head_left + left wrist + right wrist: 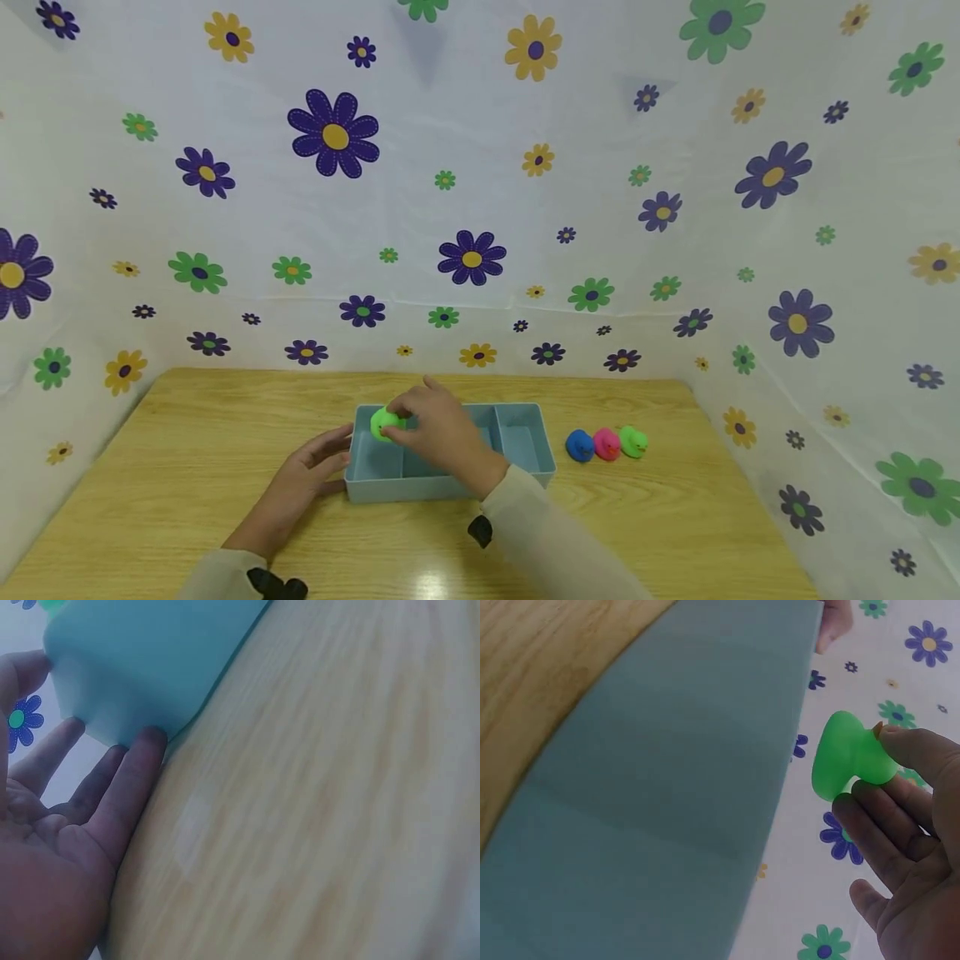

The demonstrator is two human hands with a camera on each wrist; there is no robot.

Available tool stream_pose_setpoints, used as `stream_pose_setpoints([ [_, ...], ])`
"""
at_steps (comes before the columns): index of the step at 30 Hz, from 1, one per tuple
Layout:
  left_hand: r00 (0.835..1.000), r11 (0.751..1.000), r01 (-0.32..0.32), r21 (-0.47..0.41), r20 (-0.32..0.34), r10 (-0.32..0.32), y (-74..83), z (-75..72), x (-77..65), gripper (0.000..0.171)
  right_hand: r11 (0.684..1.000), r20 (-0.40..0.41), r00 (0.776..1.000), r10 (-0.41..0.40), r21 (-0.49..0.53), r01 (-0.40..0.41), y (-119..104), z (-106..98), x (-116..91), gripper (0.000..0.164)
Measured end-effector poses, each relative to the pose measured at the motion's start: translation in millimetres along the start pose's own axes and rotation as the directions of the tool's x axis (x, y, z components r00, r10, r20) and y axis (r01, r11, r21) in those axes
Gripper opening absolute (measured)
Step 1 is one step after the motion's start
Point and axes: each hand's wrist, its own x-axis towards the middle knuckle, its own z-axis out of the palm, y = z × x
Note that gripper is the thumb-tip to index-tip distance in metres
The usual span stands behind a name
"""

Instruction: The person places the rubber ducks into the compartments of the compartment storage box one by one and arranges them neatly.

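A light blue divided tray (405,490) stands on the wooden table. My right hand (446,429) pinches a bright green rubber duck (382,425) between thumb and fingers, over the tray's left compartment. In the right wrist view the duck (844,754) shows above the tray's rim, with its orange beak by the thumb. At the tray's left end is my left hand (303,475). Its extended fingertips touch the tray's outer wall (150,660) in the left wrist view. The right hand and forearm hide part of the middle of the tray.
Right of the tray, a blue duck (580,446), a pink duck (607,444) and another green duck (633,442) sit in a row on the table (660,533). A white flower-printed cloth (420,200) hangs behind and along both sides.
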Motion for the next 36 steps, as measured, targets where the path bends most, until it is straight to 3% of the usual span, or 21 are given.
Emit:
stream_pose_setpoints([
  [7,1.000,1.000,-0.011,-0.001,0.005,0.011,-2.2,1.7,0.3,0.064,0.990,0.042,0.999,-0.023,-0.140,0.028,-2.8,20.5,-1.9,0.029],
  [15,0.999,0.999,-0.041,0.001,0.008,0.041,-3.9,-0.3,0.4,0.062,0.952,0.089,0.994,-0.062,-0.295,0.085,-10.1,41.8,0.9,0.028],
  [25,0.999,0.999,-0.044,-0.012,0.008,0.044,-4.1,0.8,0.3,0.061,0.959,0.110,0.994,0.019,-0.282,0.013,-6.5,54.0,5.1,0.026],
  [36,0.999,1.000,-0.031,0.004,0.010,0.031,-5.4,-0.9,1.1,0.061,0.949,0.170,0.984,0.061,-0.314,-0.005,-9.8,53.6,9.7,0.023],
])
